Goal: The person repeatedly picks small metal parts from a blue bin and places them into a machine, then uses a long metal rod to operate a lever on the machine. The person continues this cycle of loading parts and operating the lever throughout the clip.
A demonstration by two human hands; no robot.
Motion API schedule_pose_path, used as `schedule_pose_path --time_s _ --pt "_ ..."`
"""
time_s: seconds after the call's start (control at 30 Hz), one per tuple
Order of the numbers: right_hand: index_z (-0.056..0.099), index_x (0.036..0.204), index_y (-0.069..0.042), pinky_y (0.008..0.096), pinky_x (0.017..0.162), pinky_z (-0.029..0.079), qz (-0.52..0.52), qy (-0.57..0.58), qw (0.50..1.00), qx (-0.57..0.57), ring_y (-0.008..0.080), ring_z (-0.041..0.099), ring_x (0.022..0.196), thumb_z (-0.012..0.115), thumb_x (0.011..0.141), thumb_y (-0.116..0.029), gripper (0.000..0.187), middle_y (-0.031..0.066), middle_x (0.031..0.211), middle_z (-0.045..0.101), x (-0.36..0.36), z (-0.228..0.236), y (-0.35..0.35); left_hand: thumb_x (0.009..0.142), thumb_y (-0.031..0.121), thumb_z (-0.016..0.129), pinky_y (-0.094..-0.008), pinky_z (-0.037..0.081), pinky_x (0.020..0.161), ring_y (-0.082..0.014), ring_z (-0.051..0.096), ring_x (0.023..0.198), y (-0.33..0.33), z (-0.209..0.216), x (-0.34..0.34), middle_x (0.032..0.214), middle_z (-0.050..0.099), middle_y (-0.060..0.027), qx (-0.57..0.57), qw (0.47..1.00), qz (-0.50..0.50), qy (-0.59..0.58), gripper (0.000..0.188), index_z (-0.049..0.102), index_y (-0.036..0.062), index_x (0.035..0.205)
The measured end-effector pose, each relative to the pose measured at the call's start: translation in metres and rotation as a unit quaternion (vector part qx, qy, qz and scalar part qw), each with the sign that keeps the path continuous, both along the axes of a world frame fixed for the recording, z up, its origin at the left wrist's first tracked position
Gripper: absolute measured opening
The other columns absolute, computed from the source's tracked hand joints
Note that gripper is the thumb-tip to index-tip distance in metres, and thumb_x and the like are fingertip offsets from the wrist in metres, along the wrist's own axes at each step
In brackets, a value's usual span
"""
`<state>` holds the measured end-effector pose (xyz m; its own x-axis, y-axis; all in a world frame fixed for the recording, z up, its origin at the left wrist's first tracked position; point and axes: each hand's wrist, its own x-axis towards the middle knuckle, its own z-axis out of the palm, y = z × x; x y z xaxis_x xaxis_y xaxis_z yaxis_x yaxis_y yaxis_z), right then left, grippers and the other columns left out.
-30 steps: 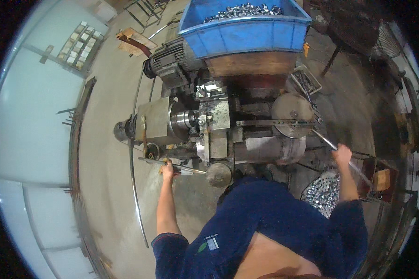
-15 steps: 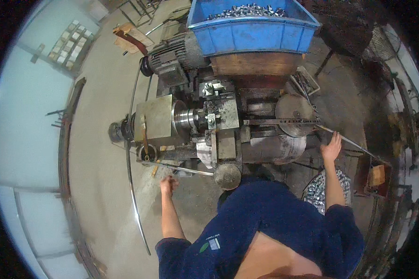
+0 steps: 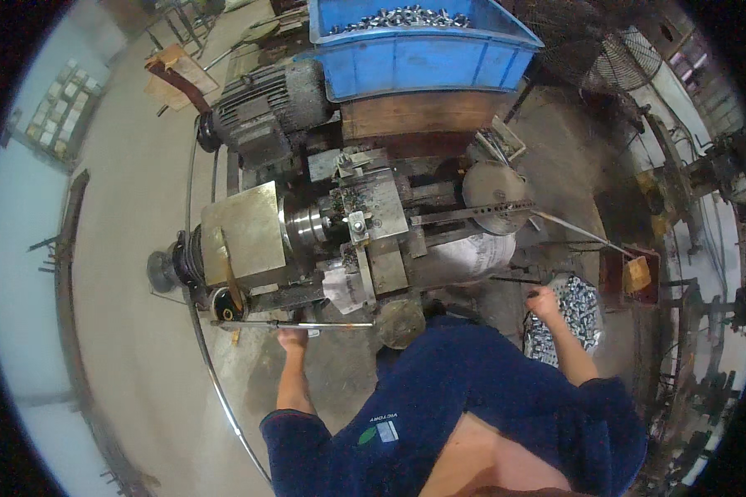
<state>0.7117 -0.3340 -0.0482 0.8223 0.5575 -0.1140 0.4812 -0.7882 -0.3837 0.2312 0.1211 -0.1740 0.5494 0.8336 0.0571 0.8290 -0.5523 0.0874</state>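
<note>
In front of me stands a lathe-like machine with a bright chuck (image 3: 308,230) and a dark tool slide (image 3: 375,207). My left hand (image 3: 292,336) is at a metal lever rod (image 3: 331,325) running to a round handwheel (image 3: 401,324); the rod and what lies behind it hide its fingers. Beside the heap of small shiny metal parts (image 3: 574,319) is my right hand (image 3: 544,305), its fingers curled in; whatever they hold is too small to make out. A long lever (image 3: 584,232) reaches right from a flat perforated bar (image 3: 481,212) over a round disc (image 3: 499,184).
A blue crate (image 3: 427,62) of metal parts rests on a wooden box (image 3: 423,114) behind the machine. An electric motor (image 3: 265,108) sits at the back left. A brush (image 3: 230,273) lies against the headstock cover (image 3: 253,224). At right are a small box (image 3: 638,277) and a fan (image 3: 626,62).
My right hand has come back from near the long right lever to the heap of parts, its fingers now curled. My left hand has moved forward to the lever rod. The view has shifted.
</note>
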Motion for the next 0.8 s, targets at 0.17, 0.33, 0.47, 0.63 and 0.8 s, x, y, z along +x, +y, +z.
schedule_pose_path --time_s 0.17,0.33,0.47,0.63,0.8 --pt "0.066 0.075 -0.005 0.0345 0.065 0.049 -0.070 0.074 0.993 -0.063 0.0293 0.061 0.069 0.060 0.056 -0.014 0.022 0.0173 0.071 0.062 -0.017 -0.001 -0.014 0.079 0.038 0.047 -0.0380 0.049 0.069 -0.0253 0.059 0.090 -0.029 -0.027 0.030 0.104 0.059 -0.0062 -0.129 0.977 0.159 0.067 0.035 0.056 0.0177 0.106" --pt "0.066 0.078 -0.005 0.0348 0.068 0.048 -0.054 0.069 0.995 -0.055 0.0297 0.061 0.073 0.060 0.057 -0.015 0.025 0.0182 0.076 0.062 0.007 0.019 -0.010 0.077 0.034 0.048 -0.0372 0.049 0.070 -0.0263 0.060 0.087 0.003 -0.009 -0.007 0.102 0.060 -0.0075 -0.190 0.963 0.051 0.182 0.033 0.058 0.0173 0.104" --pt "0.065 0.079 -0.001 0.0327 0.068 0.048 0.021 0.034 0.999 0.012 0.0293 0.061 0.072 0.058 0.059 -0.013 0.024 0.0182 0.077 0.062 0.030 0.038 0.028 0.077 0.034 0.049 -0.0389 0.049 0.073 -0.0297 0.061 0.087 -0.009 -0.020 -0.001 0.098 0.061 -0.0119 -0.214 0.950 0.156 0.164 0.031 0.062 0.0133 0.095" --pt "0.064 0.078 0.001 0.0305 0.065 0.048 0.072 0.129 0.984 0.096 0.0251 0.062 0.068 0.060 0.059 -0.015 0.025 0.0155 0.074 0.063 0.037 0.026 0.072 0.077 0.034 0.053 -0.0394 0.051 0.065 -0.0290 0.062 0.083 -0.030 -0.017 -0.013 0.095 0.061 -0.0162 -0.220 0.949 0.227 0.002 0.037 0.056 0.0046 0.099" --pt "0.067 0.078 -0.003 0.0291 0.056 0.047 0.078 0.376 0.923 0.015 0.0171 0.059 0.058 0.062 0.062 -0.018 0.023 0.0102 0.068 0.064 -0.009 -0.027 0.073 0.078 0.016 0.053 -0.0324 0.050 0.044 -0.0215 0.061 0.060 -0.028 0.061 -0.038 0.077 0.061 -0.0172 -0.477 0.792 0.297 -0.240 0.033 0.053 -0.0041 0.104"
